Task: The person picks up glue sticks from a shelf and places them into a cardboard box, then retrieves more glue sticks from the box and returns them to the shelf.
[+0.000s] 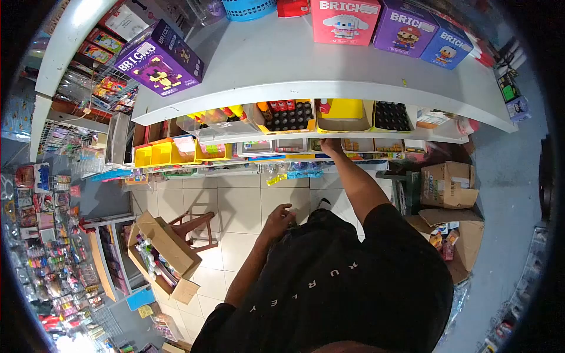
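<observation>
My right hand [331, 146] reaches into the lower shelf under the white counter, at a small bin [317, 145] of packets. Its fingers are mostly hidden by the shelf edge. Just right of it in the same row sit trays of small yellow-orange goods [351, 145]. Directly above, on the upper shelf, stand a box with a yellow piece [344, 109] and a box of dark round-topped items [392, 116]. Lower down, my left hand [280, 220] hangs in front of my body over the tiled floor, fingers loosely apart with nothing visible in them.
Boxes marked "BRICKS" [160, 65] stand on the white counter [265, 56], near a blue basket [249, 8]. On the floor are a red-brown stool [198, 229], an opened carton [170, 244] at left and stacked cartons [448, 183] at right. Packaged goods [53, 253] line the far left.
</observation>
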{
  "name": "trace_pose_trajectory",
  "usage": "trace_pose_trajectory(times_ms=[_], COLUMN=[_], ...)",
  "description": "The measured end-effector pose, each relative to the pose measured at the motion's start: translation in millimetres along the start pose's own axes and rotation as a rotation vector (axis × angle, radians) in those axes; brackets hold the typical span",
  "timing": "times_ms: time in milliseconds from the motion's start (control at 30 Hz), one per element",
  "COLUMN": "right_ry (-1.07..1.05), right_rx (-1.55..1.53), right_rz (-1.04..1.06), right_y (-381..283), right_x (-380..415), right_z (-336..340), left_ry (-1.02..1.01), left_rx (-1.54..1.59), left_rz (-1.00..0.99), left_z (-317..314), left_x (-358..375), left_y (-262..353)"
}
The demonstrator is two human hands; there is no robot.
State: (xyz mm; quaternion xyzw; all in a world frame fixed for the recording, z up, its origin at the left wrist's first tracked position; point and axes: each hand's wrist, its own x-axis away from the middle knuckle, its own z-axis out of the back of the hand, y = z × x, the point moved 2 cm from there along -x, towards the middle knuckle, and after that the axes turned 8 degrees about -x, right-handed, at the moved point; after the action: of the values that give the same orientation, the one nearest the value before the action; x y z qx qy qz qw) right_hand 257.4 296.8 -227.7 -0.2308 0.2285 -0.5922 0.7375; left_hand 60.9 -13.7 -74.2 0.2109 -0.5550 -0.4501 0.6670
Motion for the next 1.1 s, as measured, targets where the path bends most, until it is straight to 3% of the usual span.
trace_pose_trajectory(times_ms=[133, 233, 433, 733, 833, 933, 1100], right_ry=[-0.096, -0.182, -0.412, -0.522, -0.443, -0.417, -0.124], right_rx=[0.004, 0.034, 0.131, 0.062, 0.112, -0.064, -0.195], right_rz=[-0.013, 0.122, -0.008, -0.070, -0.061, -0.082, 0.039], right_y=[4.1, 3.4, -43.6, -41.6, -36.0, -40.0, -50.3], right_x=[0.1, -2.7, 16.8, 13.5, 14.1, 20.9, 61.0], right_z=[-6.5, -5.6, 44.7, 39.0, 29.0, 35.8, 48.9], left_ry=[0.101, 0.127, 0.139, 0.119, 0.111, 0.094, 0.091], left_rx=[0.035, 0.050, 0.069, 0.038, 0.052, 0.007, -0.044], left_rz=[-0.022, -0.001, 0.030, -0.004, 0.005, 0.024, -0.072], left_z=[8.6, 14.0, 15.7, 17.2, 18.1, 23.7, 34.2], left_x=[2.3, 5.0, 9.7, 12.6, 11.9, 16.0, 7.0], left_y=[-6.4, -4.4, 1.8, 6.8, 2.6, 10.3, 1.3])
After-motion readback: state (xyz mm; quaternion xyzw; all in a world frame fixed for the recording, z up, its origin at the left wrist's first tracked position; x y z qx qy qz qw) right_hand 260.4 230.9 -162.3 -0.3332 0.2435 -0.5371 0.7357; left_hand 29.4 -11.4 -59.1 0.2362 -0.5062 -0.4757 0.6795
